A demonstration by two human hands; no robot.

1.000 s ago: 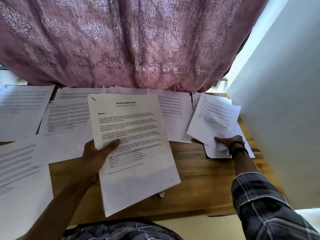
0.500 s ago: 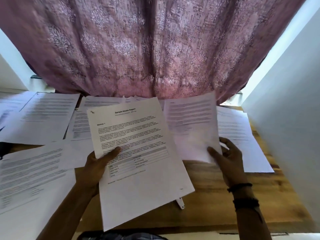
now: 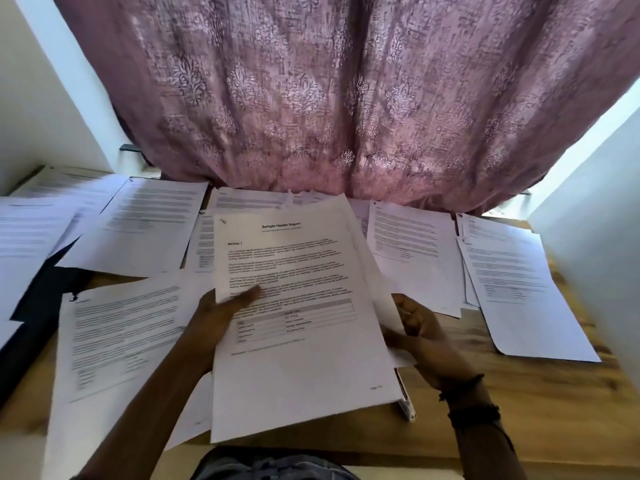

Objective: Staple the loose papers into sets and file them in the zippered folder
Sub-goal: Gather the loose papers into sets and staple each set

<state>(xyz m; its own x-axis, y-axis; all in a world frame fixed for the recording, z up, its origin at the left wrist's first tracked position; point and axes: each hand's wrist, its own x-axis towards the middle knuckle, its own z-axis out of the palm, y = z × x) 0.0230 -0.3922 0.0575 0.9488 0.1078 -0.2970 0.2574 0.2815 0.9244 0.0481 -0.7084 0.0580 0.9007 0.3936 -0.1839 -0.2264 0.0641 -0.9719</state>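
My left hand (image 3: 221,317) grips the "Sample Health Report" set (image 3: 304,368) by its left edge, thumb on top, holding it above the wooden table (image 3: 519,410). A second sheet (image 3: 375,289) is tucked behind that set and sticks out along its right edge. My right hand (image 3: 420,327) pinches this sheet near its lower right corner. A white stapler (image 3: 406,403) peeks out from under the held papers. A dark folder (image 3: 38,306) lies at the left, mostly covered by paper.
Loose printed sheets cover the table: several at the left (image 3: 114,341), some at the back (image 3: 152,223) and two piles at the right (image 3: 519,296). A pink patterned curtain (image 3: 329,98) hangs behind. A white wall (image 3: 595,237) stands close on the right.
My right hand carried the sheet from the right pile leftward and slid it behind the report held by my left hand. The view shifted left and down.
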